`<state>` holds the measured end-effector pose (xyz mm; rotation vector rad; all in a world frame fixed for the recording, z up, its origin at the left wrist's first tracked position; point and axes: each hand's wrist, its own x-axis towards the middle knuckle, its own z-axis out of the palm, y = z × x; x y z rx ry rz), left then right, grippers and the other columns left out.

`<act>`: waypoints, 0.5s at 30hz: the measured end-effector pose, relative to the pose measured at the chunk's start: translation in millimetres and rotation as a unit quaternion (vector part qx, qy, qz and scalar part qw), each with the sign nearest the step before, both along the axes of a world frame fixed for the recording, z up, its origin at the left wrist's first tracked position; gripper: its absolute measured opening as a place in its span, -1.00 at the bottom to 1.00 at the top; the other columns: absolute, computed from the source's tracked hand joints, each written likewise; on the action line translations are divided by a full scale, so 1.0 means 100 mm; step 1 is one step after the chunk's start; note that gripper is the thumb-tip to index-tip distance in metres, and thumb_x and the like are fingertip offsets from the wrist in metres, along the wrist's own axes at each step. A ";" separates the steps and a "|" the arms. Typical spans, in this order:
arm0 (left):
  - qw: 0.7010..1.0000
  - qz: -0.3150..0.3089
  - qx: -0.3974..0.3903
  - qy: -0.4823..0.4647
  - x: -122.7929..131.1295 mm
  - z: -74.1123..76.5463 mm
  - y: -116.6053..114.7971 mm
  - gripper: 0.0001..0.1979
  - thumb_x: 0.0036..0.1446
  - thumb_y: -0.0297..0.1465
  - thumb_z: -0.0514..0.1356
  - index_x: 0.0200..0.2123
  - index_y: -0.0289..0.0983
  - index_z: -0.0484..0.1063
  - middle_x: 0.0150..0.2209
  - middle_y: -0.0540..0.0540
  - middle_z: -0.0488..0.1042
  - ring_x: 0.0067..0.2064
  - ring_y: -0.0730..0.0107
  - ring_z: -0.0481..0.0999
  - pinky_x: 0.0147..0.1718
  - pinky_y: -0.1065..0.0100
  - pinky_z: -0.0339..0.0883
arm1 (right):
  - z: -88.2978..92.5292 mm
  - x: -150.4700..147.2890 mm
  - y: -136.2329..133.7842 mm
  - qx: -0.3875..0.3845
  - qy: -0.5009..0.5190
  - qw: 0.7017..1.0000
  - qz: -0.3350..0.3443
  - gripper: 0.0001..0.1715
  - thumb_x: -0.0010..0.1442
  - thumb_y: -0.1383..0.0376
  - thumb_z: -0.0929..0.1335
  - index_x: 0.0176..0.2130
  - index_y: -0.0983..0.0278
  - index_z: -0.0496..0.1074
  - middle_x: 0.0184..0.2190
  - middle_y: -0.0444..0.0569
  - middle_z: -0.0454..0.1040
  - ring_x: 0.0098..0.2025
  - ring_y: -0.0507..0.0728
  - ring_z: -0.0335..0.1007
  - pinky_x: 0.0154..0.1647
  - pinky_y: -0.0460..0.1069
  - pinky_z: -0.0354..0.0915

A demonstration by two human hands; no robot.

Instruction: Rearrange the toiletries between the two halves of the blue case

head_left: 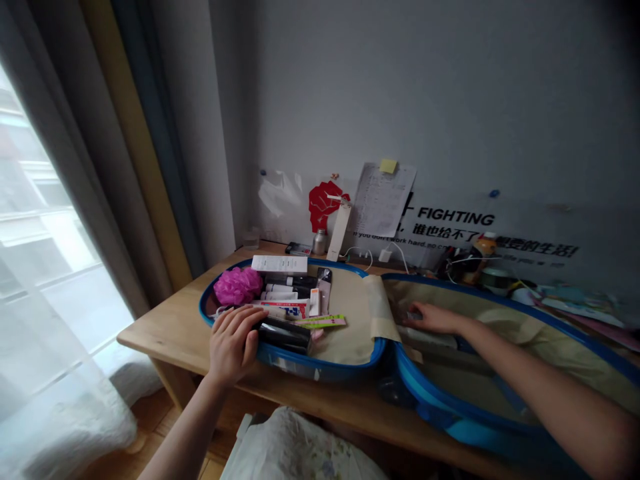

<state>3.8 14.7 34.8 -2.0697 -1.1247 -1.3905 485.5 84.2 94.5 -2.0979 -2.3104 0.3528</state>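
An open blue suitcase lies across the wooden table, with its left half (350,333) and right half (470,413) joined by a beige fabric hinge strip (381,307). My left hand (234,340) rests over the left half's near rim, fingers stretched out beside a black cylindrical bottle (283,335). Around it lie a toothpaste box (297,308), a pink bath puff (237,285), a white box (280,265), a green-and-pink packet (323,322) and several tubes. Inside the right half, my right hand (427,317) has its fingers curled together near the hinge; what they hold is unclear.
Along the wall stand a silver bottle (319,242), a tall white box (339,230), a charger (385,255) with cables and an orange-capped bottle (483,250). Curtains (125,133) hang at the left beside the window. A patterned cloth (300,447) is below the table edge.
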 end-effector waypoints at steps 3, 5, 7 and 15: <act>1.000 -0.001 -0.002 0.000 0.00 0.01 -0.01 -0.64 0.34 -0.35 -0.06 -0.05 -0.19 0.52 -0.08 -0.12 0.62 0.01 0.21 0.55 0.08 0.18 0.22 | 0.02 0.03 0.01 -0.007 0.014 1.000 0.005 -0.60 0.03 -0.01 0.35 -0.28 0.23 0.50 -0.15 0.16 0.58 -0.09 0.33 0.52 -0.03 0.15 0.40; 1.000 0.000 -0.007 -0.002 0.00 0.01 -0.01 -0.64 0.34 -0.34 -0.05 -0.05 -0.18 0.52 -0.08 -0.11 0.62 0.01 0.21 0.55 0.08 0.18 0.22 | 0.04 0.06 0.01 -0.010 0.021 1.000 0.004 -0.67 -0.02 0.05 0.37 -0.34 0.23 0.50 -0.18 0.15 0.58 -0.11 0.34 0.52 -0.06 0.16 0.41; 1.000 0.002 -0.010 -0.006 0.00 0.00 -0.01 -0.64 0.33 -0.34 -0.05 -0.05 -0.17 0.53 -0.09 -0.10 0.62 0.00 0.22 0.55 0.09 0.18 0.22 | 0.06 0.09 0.01 -0.013 0.029 1.000 0.002 -0.74 -0.09 0.12 0.39 -0.37 0.22 0.49 -0.23 0.13 0.59 -0.16 0.33 0.53 -0.11 0.15 0.43; 1.000 0.003 -0.014 -0.004 0.00 -0.01 0.00 -0.63 0.34 -0.33 -0.05 -0.06 -0.18 0.54 -0.08 -0.10 0.62 0.00 0.22 0.55 0.09 0.18 0.22 | 0.21 0.21 -0.15 0.089 0.095 0.991 0.040 -0.88 -0.20 0.21 0.41 -0.53 0.18 0.49 -0.54 0.02 0.53 -0.51 0.17 0.44 -0.46 0.03 0.37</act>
